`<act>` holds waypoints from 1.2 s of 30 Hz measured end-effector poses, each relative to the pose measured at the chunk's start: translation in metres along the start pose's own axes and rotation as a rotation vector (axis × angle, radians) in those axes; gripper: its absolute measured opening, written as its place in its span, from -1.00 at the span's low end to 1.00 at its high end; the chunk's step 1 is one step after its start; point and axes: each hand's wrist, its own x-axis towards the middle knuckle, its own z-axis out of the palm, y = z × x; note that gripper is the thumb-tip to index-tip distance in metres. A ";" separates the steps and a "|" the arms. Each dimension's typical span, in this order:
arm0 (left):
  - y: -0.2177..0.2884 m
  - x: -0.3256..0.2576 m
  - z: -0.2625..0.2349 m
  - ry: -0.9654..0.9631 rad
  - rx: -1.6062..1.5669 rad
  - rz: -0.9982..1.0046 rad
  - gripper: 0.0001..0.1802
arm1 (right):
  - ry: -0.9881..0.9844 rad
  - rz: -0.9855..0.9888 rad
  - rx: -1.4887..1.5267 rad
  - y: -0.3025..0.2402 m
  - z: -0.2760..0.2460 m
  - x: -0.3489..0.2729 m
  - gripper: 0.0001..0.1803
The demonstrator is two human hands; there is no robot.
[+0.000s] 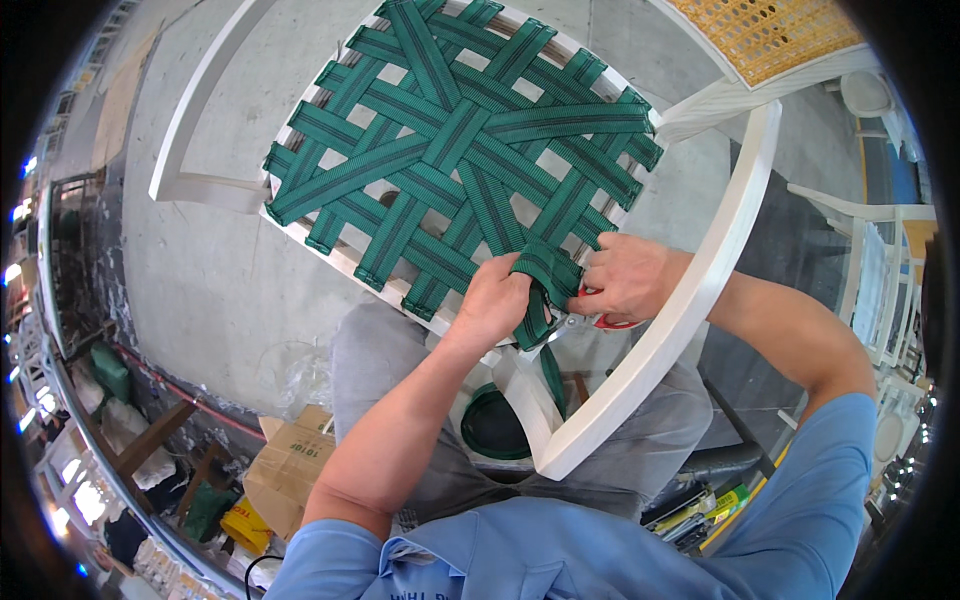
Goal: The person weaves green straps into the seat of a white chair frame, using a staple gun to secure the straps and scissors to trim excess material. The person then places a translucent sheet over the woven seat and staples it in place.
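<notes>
Left hand: the hand [497, 303] grasps a loose, folded green strap [549, 266] at the near corner of the woven seat [457, 139], thumb and fingers pinched together on the webbing.
Right hand: the hand [632, 275] lies just beside the left at the same corner of the seat, its fingers curled about red-handled scissors [613, 322]; the blades are partly hidden by hand and strap.
Folded strap: doubled over on itself between the two hands, at the seat's near corner.
Woven seat: green bands with dark stripes cross over and under in a lattice with open gaps; further bands run diagonally above it and meet near the middle.
Hanging strip: a narrow green strip [552, 381] drops below the near corner of the seat.
Round object: a dark green disc-like item [495, 422] below the seat's near corner, partly covered by the chair frame.
Right armrest: a curved white bar [705, 285] to the right of the seat, passing in front of the right forearm.
Left armrest: a white bar [190, 110] to the left of the seat.
Backrest: a cane panel [770, 40] beyond the seat's right corner.
Carton: a brown box [290, 463] on the near left side of the seat, well apart.
</notes>
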 end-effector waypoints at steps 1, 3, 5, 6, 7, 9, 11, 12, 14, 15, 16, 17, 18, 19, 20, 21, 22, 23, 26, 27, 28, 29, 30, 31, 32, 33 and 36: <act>0.005 0.000 0.002 -0.018 -0.043 -0.031 -0.70 | -0.033 0.019 0.002 0.000 0.002 -0.003 -0.60; 0.004 -0.001 0.001 -0.011 -0.071 -0.005 -0.71 | 0.006 0.027 0.026 -0.003 -0.001 -0.005 -0.58; 0.003 -0.002 0.000 -0.009 -0.078 0.010 -0.71 | 0.045 0.026 0.045 -0.007 -0.002 -0.005 -0.57; 0.002 -0.002 -0.001 -0.010 -0.071 0.013 -0.72 | 0.066 0.021 0.051 -0.010 -0.001 -0.002 -0.56; 0.002 -0.003 -0.001 -0.012 -0.063 0.016 -0.72 | 0.087 0.016 0.057 -0.013 0.000 0.000 -0.55; 0.010 -0.005 0.002 -0.018 -0.134 -0.005 -0.72 | 0.057 0.075 0.063 -0.019 0.010 -0.006 -0.55; 0.017 -0.008 0.003 -0.037 -0.140 0.019 -0.72 | 0.024 0.142 0.066 -0.031 0.019 -0.014 -0.55; 0.020 -0.009 0.002 -0.056 -0.116 0.061 -0.72 | -0.001 0.180 0.060 -0.040 0.022 -0.022 -0.55; 0.027 -0.011 0.005 -0.123 0.042 0.178 -0.73 | 0.249 0.250 0.149 -0.063 0.040 -0.052 -0.56; 0.026 -0.013 0.008 -0.170 0.173 0.256 -0.74 | 0.218 0.382 0.178 -0.079 0.046 -0.075 -0.55; 0.022 -0.015 0.013 -0.221 0.301 0.335 -0.74 | 0.188 0.518 0.213 -0.099 0.049 -0.094 -0.53; 0.016 -0.018 0.009 -0.296 0.279 0.323 -0.77 | 0.131 0.715 0.285 -0.123 0.038 -0.107 -0.51; 0.019 -0.024 0.014 -0.390 0.284 0.302 -0.74 | 0.121 0.908 0.321 -0.150 0.040 -0.126 -0.50; 0.017 -0.029 0.020 -0.442 0.387 0.353 -0.65 | 0.282 1.080 0.334 -0.187 0.054 -0.150 -0.49; 0.012 -0.033 0.021 -0.445 0.596 0.483 -0.53 | 0.440 1.257 0.322 -0.230 0.070 -0.172 -0.48; 0.002 -0.027 0.011 -0.576 0.609 0.431 -0.45 | 0.535 1.436 0.378 -0.267 0.074 -0.186 -0.46; 0.002 -0.029 0.016 -0.705 0.485 0.192 -0.52 | 0.638 1.637 0.438 -0.308 0.083 -0.196 -0.44; -0.001 -0.028 0.012 -0.800 0.592 0.190 -0.50 | 0.756 1.820 0.487 -0.353 0.091 -0.205 -0.42; -0.011 -0.034 0.019 -0.865 0.490 0.130 -0.43 | 0.829 2.376 0.339 -0.494 0.142 -0.212 -0.41; -0.013 -0.035 0.022 -0.867 0.482 0.115 -0.45 | 0.947 2.504 0.354 -0.532 0.162 -0.205 -0.43; -0.013 -0.034 0.023 -0.863 0.475 0.101 -0.47 | 0.963 2.646 0.344 -0.567 0.182 -0.195 -0.44; -0.017 -0.038 0.028 -0.860 0.378 0.017 -0.49 | 0.969 2.789 0.337 -0.600 0.204 -0.181 -0.46; -0.023 -0.040 0.034 -0.868 0.267 -0.080 -0.51 | 0.990 2.877 0.325 -0.637 0.230 -0.164 -0.47; -0.028 -0.043 0.037 -0.902 0.357 0.082 -0.52 | 1.030 2.939 0.328 -0.660 0.249 -0.149 -0.47; -0.024 -0.039 0.029 -0.916 0.400 0.058 -0.50 | 1.019 2.989 0.400 -0.652 0.266 -0.136 -0.49; -0.016 -0.032 0.015 -0.915 0.441 0.038 -0.49 | 1.009 3.021 0.480 -0.637 0.280 -0.124 -0.50; -0.018 -0.019 0.001 -0.975 0.305 -0.011 -0.45 | 1.009 3.069 0.447 -0.638 0.310 -0.110 -0.52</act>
